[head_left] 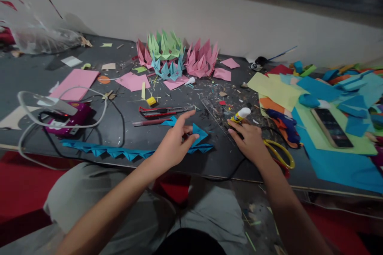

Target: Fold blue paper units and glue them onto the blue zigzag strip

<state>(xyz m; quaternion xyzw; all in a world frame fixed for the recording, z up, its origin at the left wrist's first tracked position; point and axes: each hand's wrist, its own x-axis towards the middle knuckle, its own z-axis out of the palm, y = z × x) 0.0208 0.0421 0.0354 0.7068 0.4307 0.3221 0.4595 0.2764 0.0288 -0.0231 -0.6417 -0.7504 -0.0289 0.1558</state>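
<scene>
My left hand (173, 141) is closed, pinching a folded blue paper piece (200, 132) between thumb and fingers, with the index finger stretched out. Below it a chain of folded blue paper points (116, 152) runs along the table's front edge, partly hidden by my left wrist. My right hand (248, 139) has its fingers round a yellow and white glue stick (240, 115), its white end tilted up to the right. Beyond my left hand lie a red box cutter (164, 111) and a dark red pen (152, 122). A small yellow cap-like piece (151, 101) sits nearby.
Green, pink and blue folded paper crowns (166, 48) stand near the wall. A clear ruler (215, 115) lies among paper scraps. Yellow-handled scissors (279, 153), coloured sheets and a phone (332, 127) are on the right. A purple device (70, 118) with cables stands left.
</scene>
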